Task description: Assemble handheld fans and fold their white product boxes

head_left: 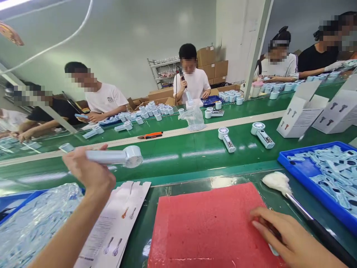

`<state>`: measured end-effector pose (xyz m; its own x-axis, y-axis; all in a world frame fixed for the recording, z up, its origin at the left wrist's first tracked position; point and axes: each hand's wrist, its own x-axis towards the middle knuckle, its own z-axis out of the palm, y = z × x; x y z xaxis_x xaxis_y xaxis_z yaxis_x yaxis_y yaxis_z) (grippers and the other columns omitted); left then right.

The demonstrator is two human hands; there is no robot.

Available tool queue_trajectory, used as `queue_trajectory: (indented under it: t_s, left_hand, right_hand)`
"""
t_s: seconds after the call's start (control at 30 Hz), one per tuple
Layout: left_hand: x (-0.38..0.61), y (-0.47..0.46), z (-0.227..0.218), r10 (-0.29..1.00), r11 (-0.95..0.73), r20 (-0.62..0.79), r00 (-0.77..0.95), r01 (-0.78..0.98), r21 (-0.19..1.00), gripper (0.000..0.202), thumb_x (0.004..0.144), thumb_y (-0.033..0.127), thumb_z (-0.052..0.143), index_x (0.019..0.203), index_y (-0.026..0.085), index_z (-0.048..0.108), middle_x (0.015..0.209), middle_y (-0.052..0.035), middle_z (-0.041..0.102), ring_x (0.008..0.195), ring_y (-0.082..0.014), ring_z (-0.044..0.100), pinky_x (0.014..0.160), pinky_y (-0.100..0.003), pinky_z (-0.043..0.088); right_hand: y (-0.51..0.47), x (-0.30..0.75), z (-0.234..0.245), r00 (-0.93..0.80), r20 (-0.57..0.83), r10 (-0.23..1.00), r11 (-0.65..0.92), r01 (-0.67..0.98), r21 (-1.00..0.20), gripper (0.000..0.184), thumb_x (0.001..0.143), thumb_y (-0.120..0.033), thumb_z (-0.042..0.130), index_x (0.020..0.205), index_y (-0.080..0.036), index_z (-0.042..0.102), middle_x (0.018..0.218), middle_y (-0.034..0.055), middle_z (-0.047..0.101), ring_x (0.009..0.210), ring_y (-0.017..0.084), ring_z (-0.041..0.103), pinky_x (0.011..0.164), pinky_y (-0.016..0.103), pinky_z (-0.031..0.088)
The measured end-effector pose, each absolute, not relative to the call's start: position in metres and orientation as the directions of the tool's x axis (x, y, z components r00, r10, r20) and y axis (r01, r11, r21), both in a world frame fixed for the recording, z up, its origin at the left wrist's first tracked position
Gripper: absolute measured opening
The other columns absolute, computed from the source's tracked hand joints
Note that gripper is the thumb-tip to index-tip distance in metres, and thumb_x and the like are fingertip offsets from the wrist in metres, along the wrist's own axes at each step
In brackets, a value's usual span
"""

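Note:
My left hand (89, 169) is closed around the handle of a light blue handheld fan (111, 156), raised over the green conveyor belt with its round head pointing right. At the right edge of a red foam pad (206, 227), my right hand (279, 230) has its fingers curled in. A sliver of light blue plastic (273, 250) shows beneath that hand; what the fingers grip is mostly hidden. Two more handheld fans (262, 134) with exposed circuit boards lie on the belt ahead.
A blue tray (284, 158) holds many light blue parts at right, beside a white-tipped black-handled tool (304, 212). Flat printed boxes (111, 230) and bagged parts (36, 219) lie at left. Orange pliers (150, 135) and open boxes (299, 111) stand farther off, before several co-workers.

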<state>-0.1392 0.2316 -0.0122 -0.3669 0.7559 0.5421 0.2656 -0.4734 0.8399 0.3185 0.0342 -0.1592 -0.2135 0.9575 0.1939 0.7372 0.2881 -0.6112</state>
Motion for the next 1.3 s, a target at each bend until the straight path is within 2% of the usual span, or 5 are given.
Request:
queue_trajectory:
  t_s: [0.2,0.4,0.7,1.03,1.3]
  left_hand:
    - [-0.044,0.148,-0.006,0.875,-0.476,0.438,-0.206,-0.207,0.855,0.045,0.099,0.059,0.066,0.094,0.024,0.038,0.057,0.0094,0.044,0.043,-0.0120,0.046,0.050,-0.025,0.048]
    - [0.041,0.065,-0.068,0.759,-0.583,0.606,0.237,0.662,0.472,0.036,0.116,0.033,0.042,0.150,0.022,0.039,0.112,-0.0121,0.065,0.087,-0.0242,0.065,0.076,-0.040,0.058]
    - [0.098,0.045,-0.112,0.668,-0.714,0.275,0.692,0.700,-0.029,0.061,0.097,0.019,0.067,0.155,0.005,0.050,0.118,-0.0143,0.065,0.106,-0.0313,0.063,0.096,-0.046,0.059]
    - [-0.001,0.085,-0.104,0.797,-0.418,0.158,0.583,0.342,0.842,0.064,0.089,0.009,0.089,0.141,0.029,0.058,0.144,-0.0011,0.060,0.132,-0.0208,0.058,0.115,-0.037,0.049]
    - [0.013,0.081,-0.124,0.829,-0.334,0.218,0.514,0.143,0.932,0.037,0.092,0.007,0.079,0.124,0.022,0.068,0.121,-0.0031,0.064,0.114,-0.0177,0.063,0.103,-0.030,0.050]
  right_hand:
    - [0.037,0.295,-0.156,-0.087,0.381,0.921,0.300,0.782,-0.547,0.036,0.116,-0.054,0.045,0.118,-0.026,0.069,0.119,0.0031,0.071,0.086,0.016,0.075,0.074,0.024,0.062]
    - [0.013,0.315,-0.163,-0.092,0.372,0.924,0.259,0.865,-0.430,0.044,0.108,-0.067,0.058,0.121,-0.026,0.067,0.100,0.0015,0.074,0.070,0.018,0.073,0.053,0.025,0.059]
    - [0.024,0.314,-0.131,-0.091,0.398,0.913,0.260,0.882,-0.393,0.034,0.116,-0.051,0.048,0.118,-0.025,0.070,0.117,0.0026,0.073,0.086,0.020,0.075,0.061,0.031,0.058]
    - [0.036,0.245,-0.099,-0.287,0.429,0.857,0.503,0.651,-0.568,0.012,0.113,-0.028,0.057,0.114,-0.027,0.069,0.110,-0.0008,0.067,0.091,0.013,0.068,0.081,0.025,0.055]
    - [0.069,0.262,-0.097,-0.587,0.336,0.737,0.669,0.563,-0.485,0.018,0.112,-0.023,0.057,0.108,-0.022,0.074,0.090,0.0004,0.057,0.069,0.011,0.053,0.058,0.025,0.042]
